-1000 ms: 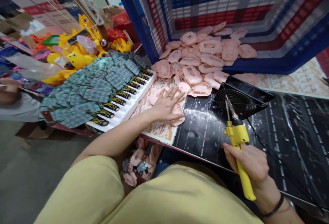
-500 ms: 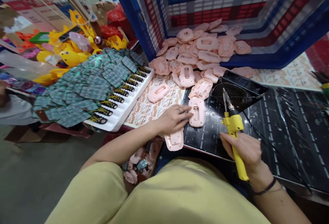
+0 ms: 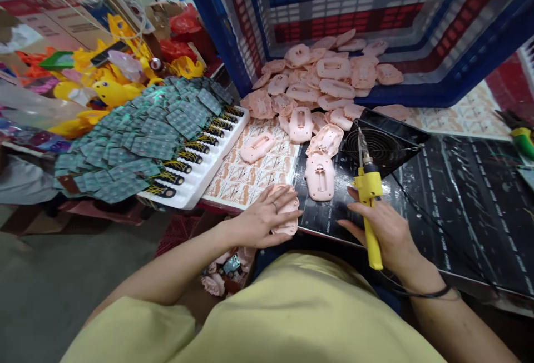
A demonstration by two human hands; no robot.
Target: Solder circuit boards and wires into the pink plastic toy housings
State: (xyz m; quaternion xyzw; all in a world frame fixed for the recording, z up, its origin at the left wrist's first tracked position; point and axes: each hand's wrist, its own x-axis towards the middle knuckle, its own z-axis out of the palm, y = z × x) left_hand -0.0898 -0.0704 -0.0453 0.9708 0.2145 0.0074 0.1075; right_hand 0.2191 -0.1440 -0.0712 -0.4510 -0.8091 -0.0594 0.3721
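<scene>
My left hand (image 3: 265, 218) lies over a pink plastic shell (image 3: 291, 206) at the table's front edge, thumb along its near end and fingers across it, closed on it. Much of that shell is hidden under the fingers. My right hand (image 3: 381, 232) grips a yellow soldering gun (image 3: 369, 185), its metal tip pointing up and away in front of a black fan-like box (image 3: 375, 146). Between my hands, another pink shell with a slot (image 3: 320, 179) lies on the black mat, touching a ruffled pink piece (image 3: 326, 140) behind it.
A blue-rimmed basket (image 3: 417, 99) lies tipped at the back, pink shells (image 3: 334, 68) spilling from it. Left are stacked green circuit boards (image 3: 137, 135) with wired black parts along a white foam tray (image 3: 223, 157). Pliers (image 3: 521, 135) lie far right; a box of parts sits below.
My left hand has moved from the slotted shell toward me and left, onto the shell at the table edge. My right hand has shifted slightly left with the soldering gun.
</scene>
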